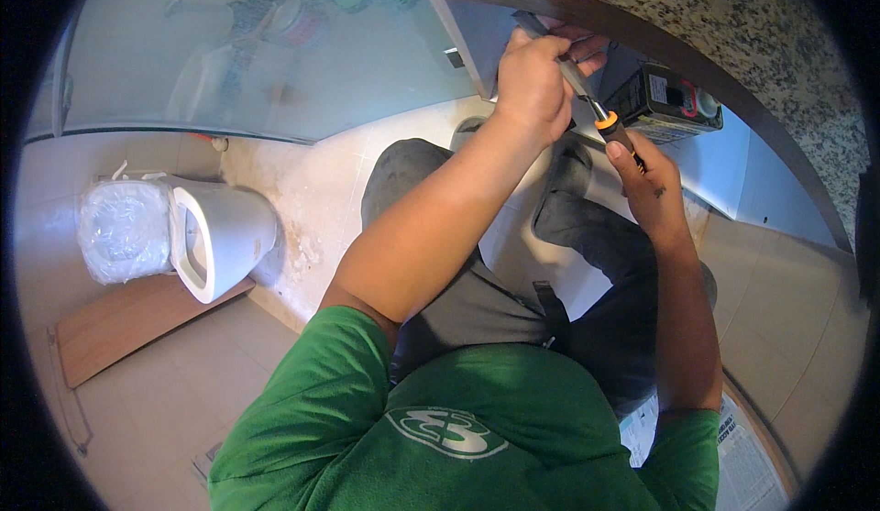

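Under the curved counter front, my left hand [532,89] is closed around a long, narrow grey metal strip [575,78]. My right hand [653,186] grips a screwdriver [607,124] with an orange and black handle, its shaft pointing up and left. The shaft meets or overlaps the strip's lower end; I cannot tell whether its tip touches a screw. Reddish fingers [588,51] show behind the strip, and whether they are a reflection or another hand is unclear. Just right of the screwdriver stands a dark rectangular can [649,98] with a red handle and white cap.
Speckled granite [733,16] and a dark curved edge [733,69] overhang my hands. A frosted glass panel [302,71] spans the upper left. A white toilet [220,241] with a plastic-wrapped tank stands left, beside a wooden board [137,323]. Newspaper [747,461] lies at lower right.
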Available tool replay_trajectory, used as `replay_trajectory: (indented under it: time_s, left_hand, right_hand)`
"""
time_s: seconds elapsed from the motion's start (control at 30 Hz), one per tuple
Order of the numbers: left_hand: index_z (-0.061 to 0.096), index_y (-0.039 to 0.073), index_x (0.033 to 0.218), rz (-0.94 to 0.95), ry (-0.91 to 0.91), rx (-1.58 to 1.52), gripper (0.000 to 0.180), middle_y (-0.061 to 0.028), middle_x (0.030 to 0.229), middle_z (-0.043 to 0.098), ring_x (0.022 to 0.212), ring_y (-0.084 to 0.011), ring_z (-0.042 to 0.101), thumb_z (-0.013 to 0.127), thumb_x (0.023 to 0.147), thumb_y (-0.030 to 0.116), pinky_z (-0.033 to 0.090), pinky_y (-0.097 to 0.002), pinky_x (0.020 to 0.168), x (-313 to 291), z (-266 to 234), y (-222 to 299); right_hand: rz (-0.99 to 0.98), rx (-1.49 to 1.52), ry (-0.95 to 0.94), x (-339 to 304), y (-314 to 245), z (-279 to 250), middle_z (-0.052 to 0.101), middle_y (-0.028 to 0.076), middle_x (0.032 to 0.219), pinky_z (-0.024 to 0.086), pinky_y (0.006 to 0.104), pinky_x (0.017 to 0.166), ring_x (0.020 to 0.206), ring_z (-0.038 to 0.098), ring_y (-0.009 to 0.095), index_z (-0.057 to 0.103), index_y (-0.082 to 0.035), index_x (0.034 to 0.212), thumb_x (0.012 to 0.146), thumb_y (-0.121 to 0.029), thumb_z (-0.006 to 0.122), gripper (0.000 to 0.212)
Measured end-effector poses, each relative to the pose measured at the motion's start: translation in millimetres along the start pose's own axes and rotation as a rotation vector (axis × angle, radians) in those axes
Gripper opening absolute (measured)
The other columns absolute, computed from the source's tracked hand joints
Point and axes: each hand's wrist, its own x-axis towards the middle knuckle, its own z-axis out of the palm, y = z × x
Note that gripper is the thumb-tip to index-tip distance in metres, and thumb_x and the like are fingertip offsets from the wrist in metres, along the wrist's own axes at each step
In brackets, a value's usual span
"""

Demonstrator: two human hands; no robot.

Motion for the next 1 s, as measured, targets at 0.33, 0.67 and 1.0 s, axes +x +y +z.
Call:
replay_trajectory:
  time_s: [0.33,0.67,1.0]
  left_hand:
    - [0.047,-0.004,0.122,-0.036,-0.028,0.016,0.028,-0.0229,0.120,0.061,0.111,-0.0398,0.064,0.045,0.094,0.000,0.056,-0.0501,0.091,2.0,-3.5,-0.7]
    - [0.051,0.002,0.119,0.142,0.172,-0.059,0.036,-0.0149,0.112,0.062,0.102,-0.0344,0.061,0.050,0.098,0.031,0.048,-0.0500,0.094,13.5,-24.8,1.7]
    - [0.052,0.009,0.119,0.125,0.139,-0.040,0.050,-0.0125,0.109,0.055,0.103,-0.0289,0.054,0.050,0.096,0.054,0.045,-0.0481,0.093,38.0,-39.6,43.4]
  right_hand:
    - [0.021,-0.002,0.005,0.7,5.7,1.7,0.057,0.007,0.075,0.043,0.0307,0.067,0.070,0.050,0.015,0.062,0.000,0.099,0.100,-0.035,0.060,0.035]
    - [0.064,0.001,0.044,-8.6,7.8,1.4,0.056,0.004,0.074,0.041,0.0295,0.065,0.069,0.048,0.012,0.064,0.000,0.104,0.100,-0.039,0.060,0.039]
    - [0.304,0.109,0.071,-94.9,63.3,-25.6,0.048,-0.002,0.067,0.039,0.0253,0.052,0.058,0.048,0.008,0.059,-0.007,0.087,0.101,-0.038,0.060,0.034]
